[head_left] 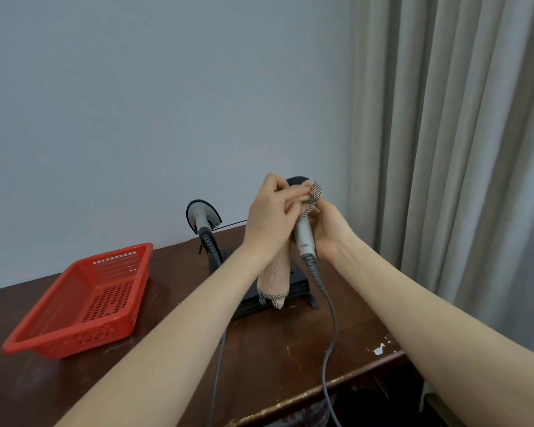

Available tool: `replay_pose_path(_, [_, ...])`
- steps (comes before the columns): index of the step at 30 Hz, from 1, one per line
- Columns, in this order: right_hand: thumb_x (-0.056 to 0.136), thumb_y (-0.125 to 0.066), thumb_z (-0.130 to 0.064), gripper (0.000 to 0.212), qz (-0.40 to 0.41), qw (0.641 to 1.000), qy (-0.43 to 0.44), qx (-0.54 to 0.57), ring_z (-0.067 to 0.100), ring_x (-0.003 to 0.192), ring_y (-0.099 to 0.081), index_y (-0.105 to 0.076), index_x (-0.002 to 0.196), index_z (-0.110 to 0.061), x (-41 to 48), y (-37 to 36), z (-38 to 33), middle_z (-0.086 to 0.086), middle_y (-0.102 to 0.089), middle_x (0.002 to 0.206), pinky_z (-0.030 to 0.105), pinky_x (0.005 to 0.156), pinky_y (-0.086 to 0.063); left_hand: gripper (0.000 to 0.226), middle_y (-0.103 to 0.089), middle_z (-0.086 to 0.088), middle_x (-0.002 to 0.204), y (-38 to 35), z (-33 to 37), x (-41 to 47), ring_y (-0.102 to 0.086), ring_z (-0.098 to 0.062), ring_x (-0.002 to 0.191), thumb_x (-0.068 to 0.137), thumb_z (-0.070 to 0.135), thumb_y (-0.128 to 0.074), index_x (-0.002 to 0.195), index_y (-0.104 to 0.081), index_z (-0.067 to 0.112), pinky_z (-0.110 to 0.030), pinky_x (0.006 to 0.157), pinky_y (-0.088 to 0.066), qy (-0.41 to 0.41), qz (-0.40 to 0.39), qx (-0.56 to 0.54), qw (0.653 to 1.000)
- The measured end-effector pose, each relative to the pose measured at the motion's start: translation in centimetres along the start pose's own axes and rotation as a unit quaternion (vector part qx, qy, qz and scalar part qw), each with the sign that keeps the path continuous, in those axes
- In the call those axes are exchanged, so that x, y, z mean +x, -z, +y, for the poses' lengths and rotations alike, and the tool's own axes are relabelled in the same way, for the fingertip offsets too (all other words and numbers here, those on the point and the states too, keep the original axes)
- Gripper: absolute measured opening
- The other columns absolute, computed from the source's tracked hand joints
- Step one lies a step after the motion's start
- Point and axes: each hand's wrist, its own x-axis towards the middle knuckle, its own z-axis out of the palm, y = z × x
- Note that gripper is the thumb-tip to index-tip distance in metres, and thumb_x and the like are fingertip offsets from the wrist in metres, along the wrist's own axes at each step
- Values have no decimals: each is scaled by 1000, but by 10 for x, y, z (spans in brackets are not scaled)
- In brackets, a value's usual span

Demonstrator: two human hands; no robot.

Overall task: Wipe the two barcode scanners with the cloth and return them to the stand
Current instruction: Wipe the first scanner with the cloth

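Scanner (303,238) in raised R hand (330,234); L hand (270,214) pinches cloth (275,272).

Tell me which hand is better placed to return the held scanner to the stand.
Right. The right hand grips the scanner by its handle, close to the stand; the left hand holds the cloth against its head.

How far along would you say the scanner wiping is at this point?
Nothing is provably done: the first scanner sits on the stand, and I cannot tell whether it has been wiped. In hand: the right hand grips the second scanner while the left hand presses the cloth on its head. Left: returning it to the stand.
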Motion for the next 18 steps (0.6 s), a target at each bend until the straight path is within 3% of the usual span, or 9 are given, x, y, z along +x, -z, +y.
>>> replay_pose_path(2, [95,-50,-30,28,-23,1000,1,-3,20,78,-66,-65,89,-6,-5,-1,-3,8,-68,81,31,82,-52,27,-53,5,88,-4,2,-10,-54,-10,84,80,6,-61,100,-74,20,-19,82,-44,57,-12,-44,997])
replay_pose_path(4, [97,-46,-33,38,-23,1000,-1,-2,21,67,-69,-66,85,-4,-8,4,-5,10,-69,71,28,68,-57,26,-59,2,85,-5,6,-19,-58,-12,85,76,5,-61,92,-75,20,-19,80,-46,90,-36,-77,992])
replay_pose_path(7, [98,-46,-40,44,22,999,17,-34,19,46,-64,-60,78,-3,-10,8,-8,9,-62,52,22,47,-53,20,-63,-9,81,-1,10,-26,-59,-17,78,71,14,-60,80,-76,18,-25,72,-46,69,-118,-81,987])
replay_pose_path(9, [97,-48,-40,43,50,997,22,-53,20,46,-63,-60,80,-2,-7,10,-8,11,-62,53,22,46,-52,18,-65,-7,78,3,11,-25,-60,-16,77,70,16,-59,75,-76,17,-24,72,-45,60,-168,-93,980])
replay_pose_path(10, [96,-50,-41,42,54,997,17,-53,21,52,-65,-61,83,-2,-6,10,-7,12,-65,59,24,51,-54,18,-66,-5,77,5,10,-21,-60,-15,76,70,16,-58,74,-75,17,-23,71,-44,56,-161,-95,981])
replay_pose_path(12, [93,-56,-41,38,42,998,11,-35,23,73,-67,-65,94,-4,-5,11,-5,12,-68,79,31,75,-56,19,-65,-3,79,8,7,-7,-58,-10,75,72,13,-56,76,-74,19,-14,70,-42,57,-73,-90,992])
replay_pose_path(14, [89,-62,-38,33,37,999,14,-25,23,84,-61,-63,98,-6,-4,11,-2,9,-63,88,36,97,-47,22,-60,-4,83,7,3,2,-54,-3,72,77,6,-58,85,-74,18,-6,70,-39,58,11,-69,996])
replay_pose_path(16, [87,-64,-36,30,36,999,18,-19,22,88,-59,-62,97,-7,-1,10,0,8,-61,89,35,105,-39,28,-52,-4,85,1,1,2,-52,-6,73,82,5,-57,97,-73,22,-11,72,-40,48,-10,-34,998])
replay_pose_path(18, [90,-59,-29,23,38,999,13,-3,21,86,-60,-63,91,-7,3,9,-1,7,-59,90,31,103,-40,30,-48,0,84,-6,0,-8,-51,-10,77,84,8,-57,103,-72,26,-11,73,-39,43,-62,-33,997])
